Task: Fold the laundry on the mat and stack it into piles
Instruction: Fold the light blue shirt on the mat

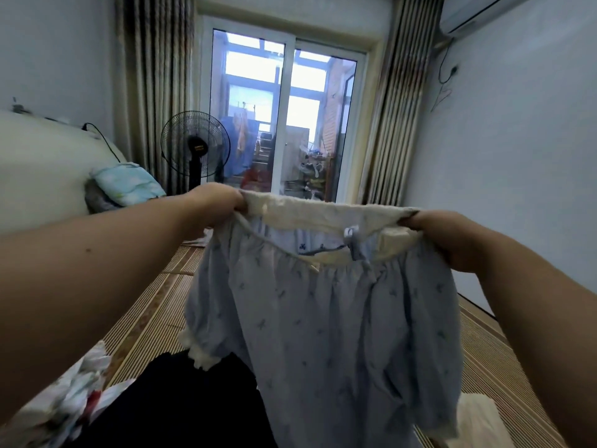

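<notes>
Two hands, left hand [216,202] and right hand [449,234], grip one shorts [323,312] (waistband).

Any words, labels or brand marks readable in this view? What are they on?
No text reads clearly.
On the fan: a yellowish hub label, too blurred to read.
On the shorts: a small tab at the waistband, too small to read.
</notes>
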{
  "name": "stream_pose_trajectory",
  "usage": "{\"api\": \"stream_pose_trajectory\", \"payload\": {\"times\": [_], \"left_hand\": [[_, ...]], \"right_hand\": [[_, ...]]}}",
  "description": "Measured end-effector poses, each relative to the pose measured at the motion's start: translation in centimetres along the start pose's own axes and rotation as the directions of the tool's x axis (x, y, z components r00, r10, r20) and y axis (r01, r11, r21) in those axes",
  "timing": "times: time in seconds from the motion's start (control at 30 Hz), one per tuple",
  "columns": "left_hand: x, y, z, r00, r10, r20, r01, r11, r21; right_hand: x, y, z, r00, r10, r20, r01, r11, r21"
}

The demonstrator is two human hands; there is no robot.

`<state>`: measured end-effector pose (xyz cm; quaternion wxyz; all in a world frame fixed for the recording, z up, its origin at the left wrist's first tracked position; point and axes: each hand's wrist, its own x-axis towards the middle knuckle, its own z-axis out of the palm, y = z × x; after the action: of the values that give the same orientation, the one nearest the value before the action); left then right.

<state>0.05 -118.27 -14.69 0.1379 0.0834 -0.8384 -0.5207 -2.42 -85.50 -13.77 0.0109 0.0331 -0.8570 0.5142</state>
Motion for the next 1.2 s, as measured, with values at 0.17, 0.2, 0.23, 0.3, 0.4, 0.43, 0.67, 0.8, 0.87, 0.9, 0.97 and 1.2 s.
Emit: {"api": "stream_pose_trajectory", "payload": {"times": [0.17, 0.2, 0.23, 0.3, 0.4, 0.43, 0.67, 0.8, 0.87, 0.9, 0.97, 1.2], "left_hand": [[-0.4, 3.4, -0.4, 0.962, 0.273, -0.019, -0.255, 0.921, 0.294], [-0.1, 3.5, -0.8, 0.955, 0.298, 0.002, -0.263, 0.841, 0.472], [-0.1, 3.3, -1.3, 0.961, 0.275, 0.000, -0.226, 0.790, 0.570], [-0.1, 2.8, -2.6, 0.977, 0.213, -0.001, -0.146, 0.670, 0.728], [0.3, 2.2, -4.1, 0.971, 0.233, -0.050, -0.140, 0.727, 0.673], [0.5, 2.0, -4.4, 0.969, 0.238, -0.069, -0.166, 0.830, 0.533], [-3.1, 2.7, -6.1, 0.916, 0.137, 0.376, -0.204, 0.968, 0.145], [-3.6, 1.4, -6.5, 0.932, 0.040, 0.361, -0.347, 0.387, 0.854], [-3.7, 1.2, -6.4, 0.927, 0.243, 0.285, -0.350, 0.292, 0.890], [-3.7, 1.5, -6.6, 0.914, 0.340, 0.221, -0.349, 0.383, 0.855], [-4.0, 2.6, -6.9, 0.901, 0.426, 0.085, -0.360, 0.623, 0.694], [-7.4, 8.8, -6.7, 0.787, 0.529, -0.317, -0.427, 0.838, 0.339]], "right_hand": [[-1.7, -2.7, 0.3, 0.945, -0.277, 0.175, 0.312, 0.924, -0.222], [-1.6, -2.7, 0.4, 0.943, -0.290, 0.162, 0.331, 0.866, -0.374], [-1.4, -2.6, 0.5, 0.954, -0.266, 0.138, 0.297, 0.785, -0.543], [-1.0, -1.9, 0.6, 0.973, -0.222, 0.063, 0.183, 0.574, -0.798], [-0.5, -1.2, 0.5, 0.951, -0.288, -0.111, 0.135, 0.713, -0.688], [-0.7, -1.4, 0.6, 0.953, -0.272, -0.136, 0.167, 0.842, -0.514], [-2.8, -3.0, 1.7, 0.917, -0.317, 0.240, 0.297, 0.948, 0.117], [-3.7, -2.3, 2.4, 0.909, -0.307, 0.283, 0.418, 0.679, -0.604], [-3.6, -2.4, 3.6, 0.861, -0.454, 0.227, 0.440, 0.444, -0.780], [-3.8, -2.7, 4.0, 0.842, -0.512, 0.169, 0.440, 0.471, -0.765], [-4.3, -4.0, 4.2, 0.859, -0.510, 0.054, 0.436, 0.671, -0.600], [-7.2, -10.2, 4.0, 0.871, -0.471, -0.137, 0.490, 0.824, 0.285]]}}
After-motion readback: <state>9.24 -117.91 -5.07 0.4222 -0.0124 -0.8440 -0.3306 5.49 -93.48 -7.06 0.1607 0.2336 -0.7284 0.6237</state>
